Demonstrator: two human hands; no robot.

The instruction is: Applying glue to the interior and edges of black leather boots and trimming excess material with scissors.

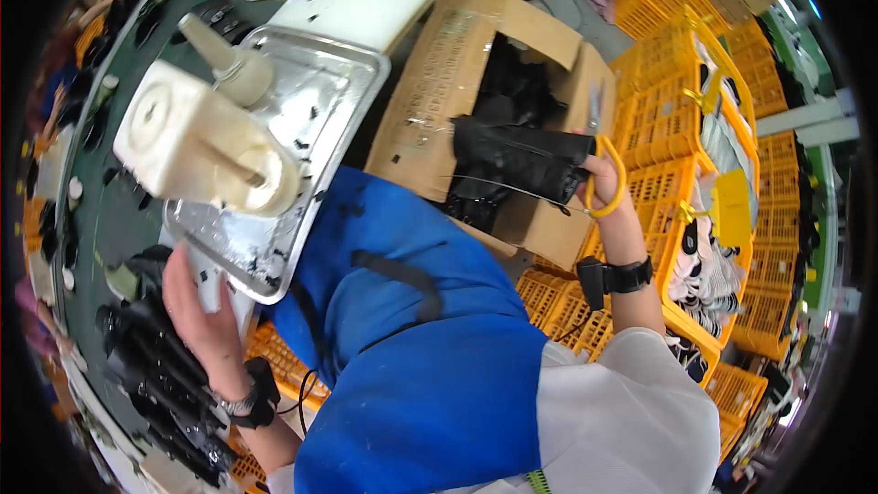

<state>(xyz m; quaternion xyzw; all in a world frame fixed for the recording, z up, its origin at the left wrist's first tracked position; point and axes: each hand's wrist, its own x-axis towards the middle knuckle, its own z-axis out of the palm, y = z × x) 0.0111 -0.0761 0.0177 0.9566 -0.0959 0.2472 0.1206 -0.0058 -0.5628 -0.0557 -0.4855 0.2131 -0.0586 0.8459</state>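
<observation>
My right hand [596, 185] is closed on a black leather boot [521, 154] with a zip along its side, over an open cardboard box [430, 101]. Scissors with yellow handles [620, 174] hang on the same hand, their thin blades lying along the boot. Inside the box are more black leather pieces [517, 87]. My left hand [199, 311] holds nothing, its fingers stretched out beside the near corner of a metal tray [352, 64]. Black boots [151, 348] lie heaped by that hand.
On the tray stand a cream plastic container [169, 128] and a bottle with a long neck [242, 73], among small black scraps. Yellow crates [658, 82] are stacked at the right, some holding pale and striped items [709, 279]. A green work surface [114, 229] runs along the left.
</observation>
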